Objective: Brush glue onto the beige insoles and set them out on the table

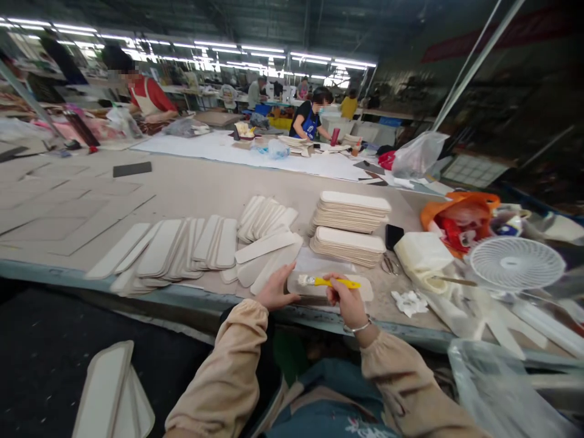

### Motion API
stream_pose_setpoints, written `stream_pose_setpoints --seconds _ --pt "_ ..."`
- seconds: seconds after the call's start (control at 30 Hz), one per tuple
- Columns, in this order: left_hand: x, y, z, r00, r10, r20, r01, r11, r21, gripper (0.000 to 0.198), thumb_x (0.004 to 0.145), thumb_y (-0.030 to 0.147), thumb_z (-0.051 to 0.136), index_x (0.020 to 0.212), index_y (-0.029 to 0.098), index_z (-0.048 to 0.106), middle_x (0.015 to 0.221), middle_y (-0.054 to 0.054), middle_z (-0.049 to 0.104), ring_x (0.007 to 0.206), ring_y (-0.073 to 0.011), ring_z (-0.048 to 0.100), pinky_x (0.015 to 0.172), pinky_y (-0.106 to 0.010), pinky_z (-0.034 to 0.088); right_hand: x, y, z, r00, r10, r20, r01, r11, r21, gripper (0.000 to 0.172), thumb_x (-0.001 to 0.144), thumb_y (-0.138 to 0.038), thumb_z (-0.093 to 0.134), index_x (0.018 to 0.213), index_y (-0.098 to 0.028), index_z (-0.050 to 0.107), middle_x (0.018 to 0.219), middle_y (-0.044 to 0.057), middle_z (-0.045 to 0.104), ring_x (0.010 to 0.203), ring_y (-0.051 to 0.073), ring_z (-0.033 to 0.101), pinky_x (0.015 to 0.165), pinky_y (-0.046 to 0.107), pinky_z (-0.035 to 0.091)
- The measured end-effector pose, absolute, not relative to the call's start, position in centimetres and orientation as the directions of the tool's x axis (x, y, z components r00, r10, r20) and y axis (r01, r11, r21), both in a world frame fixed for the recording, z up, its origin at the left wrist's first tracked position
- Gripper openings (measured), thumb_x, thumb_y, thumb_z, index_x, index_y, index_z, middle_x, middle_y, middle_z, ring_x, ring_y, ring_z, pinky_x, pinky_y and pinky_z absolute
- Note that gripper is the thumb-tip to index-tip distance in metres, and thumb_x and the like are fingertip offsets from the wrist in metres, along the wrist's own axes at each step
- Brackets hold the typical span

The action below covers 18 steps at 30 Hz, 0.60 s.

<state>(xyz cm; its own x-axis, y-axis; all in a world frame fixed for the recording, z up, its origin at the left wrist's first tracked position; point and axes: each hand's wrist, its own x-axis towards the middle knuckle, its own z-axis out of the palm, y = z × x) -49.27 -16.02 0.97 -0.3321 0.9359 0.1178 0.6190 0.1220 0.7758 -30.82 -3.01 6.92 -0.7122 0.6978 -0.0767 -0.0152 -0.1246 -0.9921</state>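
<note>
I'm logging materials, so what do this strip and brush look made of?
The strip under the left hand: pale, matte, flat and stiff, perhaps board or foam sheet; unclear which. The brush in the right hand: glossy yellow handle, likely plastic, pale bristles.

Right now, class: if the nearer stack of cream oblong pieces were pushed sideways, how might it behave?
The nearer stack would probably shear and fan out, like the loose pieces beside it. Each piece looks thin, flat, likely light; unbent where overlapping, so fairly stiff.
</note>
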Motion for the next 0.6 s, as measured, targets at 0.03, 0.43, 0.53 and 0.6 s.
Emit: stream_pose_setpoints --seconds 0.03,0.43,0.53,0.6 --pt "-49.3 -16.0 0.9 -0.337 0.933 0.129 0.616 0.115 0.779 0.099 0.067 0.033 0.079 0.151 0.017 0.028 0.153 -0.019 0.037 0.142 -0.0367 0.032 0.118 -0.054 0.026 -31.3 -3.0 6.9 -0.723 0.684 -0.091 0.002 -0.131 -0.991 0.041 0.075 -0.056 0.062 0.089 -0.018 0.06 0.048 -0.004 0.048 0.044 0.011 0.039 0.043 0.023 0.03" --pt "-49.0 -15.7 1.4 -0.366 0.916 0.165 0.666 0.134 0.734 0.101 0.065 0.033 0.081 0.151 0.023 0.028 0.141 -0.014 0.052 0.129 -0.0326 0.049 0.11 -0.05 0.038 -33.6 -1.5 6.0 -0.787 0.604 -0.126 0.086 -0.094 -0.992 0.038 0.074 -0.056 0.059 0.087 -0.02 0.062 0.048 -0.004 0.049 0.043 0.013 0.038 0.042 0.026 0.03" --pt "-49.0 -15.7 1.6 -0.367 0.915 0.169 0.688 0.144 0.711 0.1 0.067 0.033 0.08 0.151 0.023 0.028 0.138 -0.013 0.056 0.126 -0.0319 0.052 0.108 -0.049 0.039 -33.4 -1.3 5.9 -0.768 0.626 -0.135 0.106 -0.083 -0.991 0.037 0.072 -0.055 0.058 0.083 -0.02 0.061 0.047 -0.004 0.048 0.042 0.013 0.038 0.042 0.025 0.029" --pt "-49.0 -15.7 1.7 -0.367 0.912 0.18 0.702 0.145 0.697 0.099 0.067 0.033 0.08 0.151 0.023 0.028 0.136 -0.013 0.057 0.124 -0.0322 0.053 0.107 -0.049 0.04 -32.8 -0.9 6.0 -0.746 0.651 -0.14 0.123 -0.072 -0.99 0.036 0.072 -0.055 0.058 0.081 -0.02 0.061 0.046 -0.004 0.048 0.042 0.013 0.038 0.042 0.025 0.029"
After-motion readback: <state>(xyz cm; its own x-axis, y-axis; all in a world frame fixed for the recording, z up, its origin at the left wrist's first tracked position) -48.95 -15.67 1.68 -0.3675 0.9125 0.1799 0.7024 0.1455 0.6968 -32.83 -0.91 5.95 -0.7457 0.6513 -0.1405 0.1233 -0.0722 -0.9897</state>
